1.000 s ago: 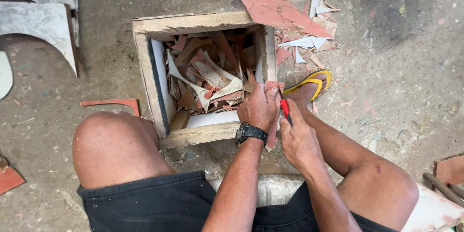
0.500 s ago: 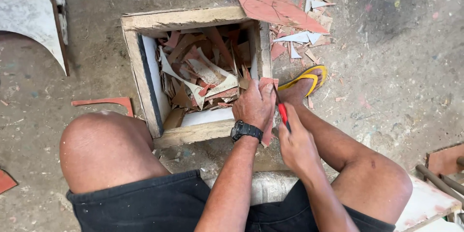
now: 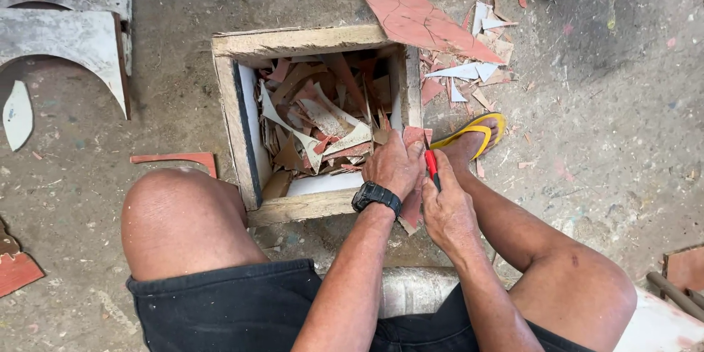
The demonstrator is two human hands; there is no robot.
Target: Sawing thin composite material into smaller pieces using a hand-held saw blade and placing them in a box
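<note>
Presently left hand (image 3: 394, 163) clamps a red tile (image 3: 412, 209) over the box (image 3: 301, 42) rim; right hand (image 3: 447, 209), at 3 o'clock, grips a red-handled cutter (image 3: 432, 166). Best kept steady, cutter square to the edge.

The left hand (image 3: 396, 165) hides most of the red tile piece (image 3: 412, 209).

Our hands, left hand (image 3: 394, 164) beside right hand (image 3: 447, 209), meet over a tile piece (image 3: 413, 176). Left of them stands the wooden box (image 3: 308, 40) holding tile scraps (image 3: 315, 121); beyond lies a large shard (image 3: 418, 18); just right, the sandal (image 3: 473, 132).
</note>
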